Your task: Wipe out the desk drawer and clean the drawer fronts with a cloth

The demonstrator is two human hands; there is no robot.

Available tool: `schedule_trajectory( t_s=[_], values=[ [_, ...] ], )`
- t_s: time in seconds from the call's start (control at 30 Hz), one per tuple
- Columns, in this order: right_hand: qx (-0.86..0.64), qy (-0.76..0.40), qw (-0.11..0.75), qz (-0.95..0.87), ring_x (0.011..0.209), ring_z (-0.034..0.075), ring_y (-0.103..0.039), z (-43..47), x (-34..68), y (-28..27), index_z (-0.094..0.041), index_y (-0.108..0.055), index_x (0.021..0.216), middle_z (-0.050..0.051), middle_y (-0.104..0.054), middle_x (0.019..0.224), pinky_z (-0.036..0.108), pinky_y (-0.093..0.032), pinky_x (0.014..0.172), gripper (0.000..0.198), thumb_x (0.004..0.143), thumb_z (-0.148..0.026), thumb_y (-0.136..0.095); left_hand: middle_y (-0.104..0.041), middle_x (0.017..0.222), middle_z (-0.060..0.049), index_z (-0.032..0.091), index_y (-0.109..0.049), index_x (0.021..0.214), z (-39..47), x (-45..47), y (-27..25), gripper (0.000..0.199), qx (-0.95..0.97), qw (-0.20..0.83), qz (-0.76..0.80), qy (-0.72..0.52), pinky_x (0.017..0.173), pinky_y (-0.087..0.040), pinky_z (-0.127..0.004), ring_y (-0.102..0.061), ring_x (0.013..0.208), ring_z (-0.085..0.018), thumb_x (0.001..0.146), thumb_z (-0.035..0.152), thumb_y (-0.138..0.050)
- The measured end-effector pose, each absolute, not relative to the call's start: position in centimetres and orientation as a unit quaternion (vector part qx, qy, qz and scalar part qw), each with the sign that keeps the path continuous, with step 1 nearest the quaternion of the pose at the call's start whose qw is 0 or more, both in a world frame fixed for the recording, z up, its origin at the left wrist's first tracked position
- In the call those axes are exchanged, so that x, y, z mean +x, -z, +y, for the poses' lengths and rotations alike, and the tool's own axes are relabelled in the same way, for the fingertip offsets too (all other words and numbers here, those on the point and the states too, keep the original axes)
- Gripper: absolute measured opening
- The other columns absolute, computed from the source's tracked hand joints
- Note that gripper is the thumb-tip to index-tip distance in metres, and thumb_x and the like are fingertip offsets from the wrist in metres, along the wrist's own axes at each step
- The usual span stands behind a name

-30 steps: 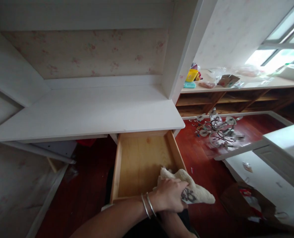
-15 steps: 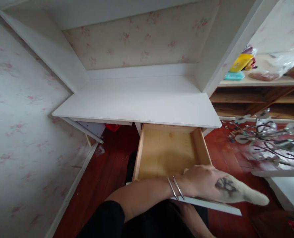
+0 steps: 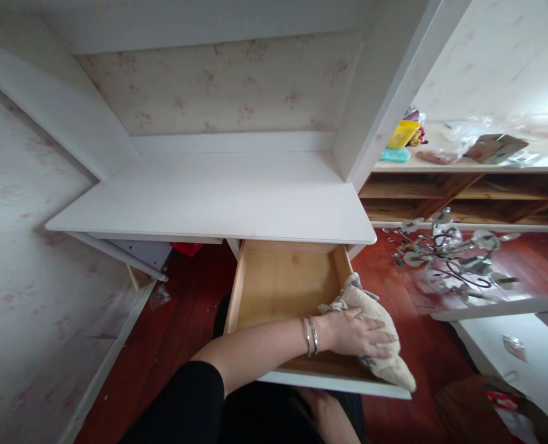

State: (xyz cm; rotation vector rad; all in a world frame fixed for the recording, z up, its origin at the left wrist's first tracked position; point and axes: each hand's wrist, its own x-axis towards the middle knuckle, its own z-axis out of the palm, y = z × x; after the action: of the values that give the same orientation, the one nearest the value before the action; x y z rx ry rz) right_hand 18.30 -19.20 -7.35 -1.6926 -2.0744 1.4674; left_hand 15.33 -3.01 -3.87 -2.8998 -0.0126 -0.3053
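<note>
My left hand (image 3: pixel 359 335), with two silver bangles at its wrist, presses a cream cloth (image 3: pixel 384 308) with grey markings onto the right side of a pulled-out wooden drawer (image 3: pixel 278 283). Its fingers are spread over the cloth and hold it against the side wall; the thumb is hidden. Part of the cloth hangs over the outside, its tip near the front corner. Beneath the drawer's white front (image 3: pixel 333 382), my right hand (image 3: pixel 317 407) is partly visible, with its fingers hidden behind the front.
Above the drawer is a white desk top (image 3: pixel 218 197) with upright panels. A metal chandelier (image 3: pixel 463 253) lies on the red floor (image 3: pixel 185 327) at right. Behind it stands a low wooden shelf (image 3: pixel 407 185) bearing bags and a cardboard box (image 3: pixel 495 148). White furniture (image 3: pixel 495 345) sits at lower right.
My left hand has turned from gripping the cloth over the drawer's front right corner to pressing it spread out on the right side. The view has shifted right.
</note>
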Motion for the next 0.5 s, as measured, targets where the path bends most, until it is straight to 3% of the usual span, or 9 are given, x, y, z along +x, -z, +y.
schedule_trajectory(
  t_s=[0.1,0.27,0.5],
  values=[
    [-0.564,-0.461,0.025,-0.685,0.113,0.028,-0.064,-19.4,18.2,7.5,-0.025,-0.067,0.123,0.008,-0.069,0.123,0.035,-0.046,0.101,0.04,0.088,-0.028,-0.047,-0.047,0.148,-0.001,0.033,-0.053,0.136,0.4,15.4,4.7,0.045,-0.99,0.099,-0.008,0.103,0.103,-0.046,-0.044,-0.046,0.133,-0.02,0.099,0.018,-0.032],
    [-0.563,-0.442,0.0,-0.698,0.116,0.029,-0.062,-19.3,18.2,7.4,-0.026,-0.067,0.124,0.01,-0.068,0.124,0.036,-0.046,0.101,0.041,0.087,-0.025,-0.048,-0.051,0.143,-0.011,0.018,-0.058,0.13,7.3,15.1,4.6,0.04,-0.977,-0.065,-0.158,0.132,0.113,-0.026,-0.047,-0.039,0.138,-0.023,0.101,0.014,-0.03],
    [-0.568,-0.465,-0.002,-0.68,0.119,0.032,-0.061,-18.8,18.5,6.4,-0.024,-0.067,0.124,0.012,-0.067,0.125,0.04,-0.046,0.102,0.041,0.087,-0.024,-0.049,-0.046,0.146,-0.016,0.012,-0.053,0.133,7.9,16.3,3.0,0.049,-0.958,-0.168,-0.203,0.115,0.114,-0.03,-0.036,-0.038,0.139,-0.022,0.087,0.001,-0.042]
  ],
)
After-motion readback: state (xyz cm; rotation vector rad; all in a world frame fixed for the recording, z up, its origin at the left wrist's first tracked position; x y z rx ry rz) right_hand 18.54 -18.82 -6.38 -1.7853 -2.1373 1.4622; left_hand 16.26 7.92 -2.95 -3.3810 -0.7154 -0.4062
